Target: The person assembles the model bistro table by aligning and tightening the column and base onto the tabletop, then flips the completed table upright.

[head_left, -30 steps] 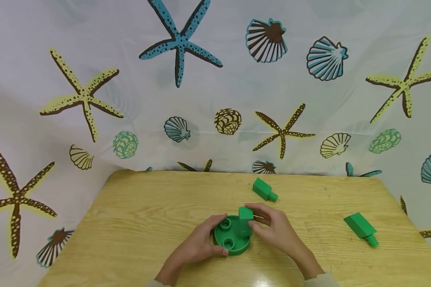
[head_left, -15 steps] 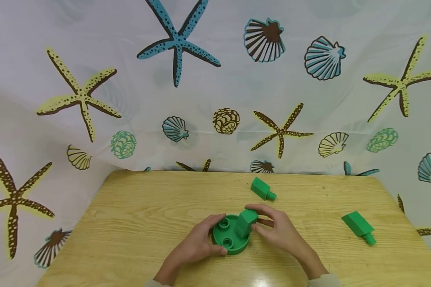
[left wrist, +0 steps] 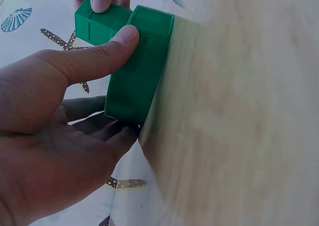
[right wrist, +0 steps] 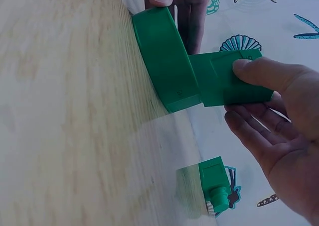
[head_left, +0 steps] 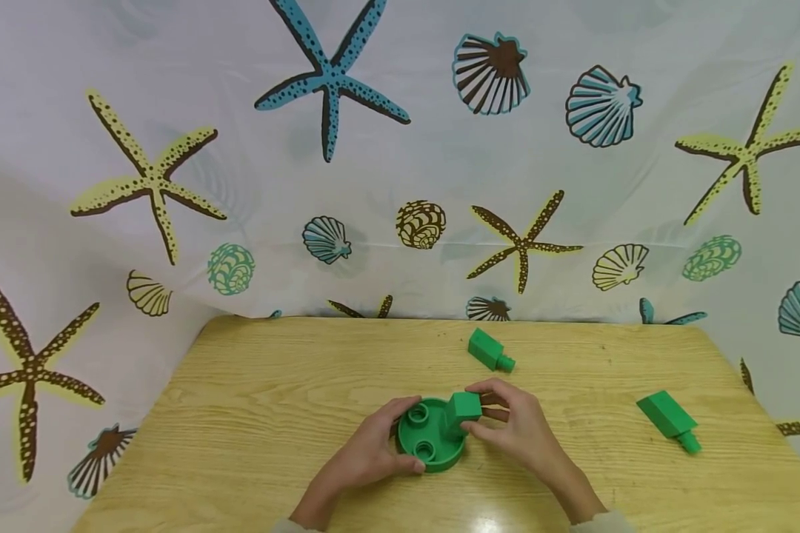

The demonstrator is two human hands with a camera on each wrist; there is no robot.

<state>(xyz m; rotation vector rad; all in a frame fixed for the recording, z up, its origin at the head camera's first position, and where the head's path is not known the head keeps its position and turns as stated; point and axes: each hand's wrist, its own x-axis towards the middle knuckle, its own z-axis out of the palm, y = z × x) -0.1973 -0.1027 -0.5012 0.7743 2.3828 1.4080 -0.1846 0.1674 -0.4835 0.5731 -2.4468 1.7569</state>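
A round green base (head_left: 433, 463) with a raised rim lies on the wooden table; two ringed sockets show on its left side. My left hand (head_left: 373, 451) grips its rim, thumb at the near side and fingers round the far side. Upright on the right part of the base stands a green rectangular block (head_left: 465, 409). Thumb and fingers of my right hand (head_left: 516, 429) pinch that block near its top. In the right wrist view the block's lower end (right wrist: 207, 81) meets the base, and its bottom is hidden behind the rim.
Two more green blocks with threaded pegs lie on the table (head_left: 273, 414): one block (head_left: 485, 349) beyond my right hand, another block (head_left: 667, 414) farther right. A white cloth (head_left: 373, 178) printed with starfish and shells hangs behind and along the sides.
The pinched block has turned about its upright axis, its top shifting slightly right, while my right fingers changed their hold on it. My left hand and the base stay in place.
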